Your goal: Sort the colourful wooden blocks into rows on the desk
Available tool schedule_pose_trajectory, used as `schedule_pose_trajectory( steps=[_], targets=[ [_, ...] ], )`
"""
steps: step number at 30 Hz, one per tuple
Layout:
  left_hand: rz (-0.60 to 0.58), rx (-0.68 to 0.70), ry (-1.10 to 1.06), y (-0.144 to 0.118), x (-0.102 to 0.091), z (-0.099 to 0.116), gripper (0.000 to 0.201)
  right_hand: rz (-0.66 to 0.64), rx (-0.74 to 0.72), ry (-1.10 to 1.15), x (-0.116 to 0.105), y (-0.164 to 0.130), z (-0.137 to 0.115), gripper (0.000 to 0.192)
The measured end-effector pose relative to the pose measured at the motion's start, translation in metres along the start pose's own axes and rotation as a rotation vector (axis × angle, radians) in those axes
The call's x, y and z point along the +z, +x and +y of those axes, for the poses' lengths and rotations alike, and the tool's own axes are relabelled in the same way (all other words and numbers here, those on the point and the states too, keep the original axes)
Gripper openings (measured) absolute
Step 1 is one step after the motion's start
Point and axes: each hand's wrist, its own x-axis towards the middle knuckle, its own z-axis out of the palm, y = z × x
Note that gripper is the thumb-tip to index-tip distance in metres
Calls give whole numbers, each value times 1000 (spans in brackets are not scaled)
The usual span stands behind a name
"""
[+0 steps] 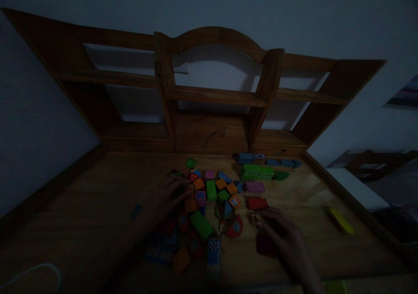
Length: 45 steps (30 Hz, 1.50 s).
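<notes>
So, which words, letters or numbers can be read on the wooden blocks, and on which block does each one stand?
"M", probably: pink wooden block in the pile; dim, so uncertain.
Black-and-white chequered pattern, no text: blue wooden block.
Marks on the orange patterned block: too blurred to read.

**Wood nearly everywhere, painted or bare**

Under the left hand (pixel 170 189), the toy blocks (pixel 209 198) look like painted wood, matt, some with printed faces. By the right hand's (pixel 284 237) fingertips lies a red block (pixel 256 203), smooth and dull. The desk top (pixel 81 215) is grained wood with a faint sheen, as is the shelf unit (pixel 215 96).
</notes>
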Motion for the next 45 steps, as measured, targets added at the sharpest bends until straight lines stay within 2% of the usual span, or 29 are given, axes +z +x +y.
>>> schedule_pose_trajectory(
  steps=[6, 9, 12, 14, 17, 20, 23, 27, 31, 34, 38, 45],
  targets=[
    [91, -16, -62, 0, -3, 4, 36, 52, 21, 47, 0, -4, -8, 26],
    [138, -26, -56, 1, -6, 5, 34, 166, 99, 59, -2, -9, -6, 31],
    [202, -57, -80, 4, -11, 19, 34, 309, 158, 50, -4, -12, -3, 37],
    [199, -41, -145, 6, -12, 40, 32, 390, 202, 62, -5, -13, -1, 41],
    [96, 66, -263, 9, -2, 88, 30, 497, 252, 98, -6, -14, 0, 43],
    [-106, 157, -350, 13, 25, 138, 26, 508, 243, 133, -5, -14, 0, 42],
    [-188, 274, -325, 20, 62, 165, 23, 475, 216, 148, -5, -14, -1, 40],
    [-265, 357, -220, 30, 108, 161, 24, 472, 216, 150, -5, -14, -2, 38],
    [-274, 355, -165, 32, 130, 144, 20, 483, 197, 183, -3, -13, -4, 39],
    [-276, 361, -127, 30, 132, 140, 20, 478, 171, 195, -1, -12, -5, 42],
    [-275, 371, -96, 27, 127, 145, 14, 437, 181, 182, -2, -12, -2, 40],
    [-286, 367, -80, 25, 122, 149, 21, 432, 170, 169, -5, -12, 4, 37]
  ],
)
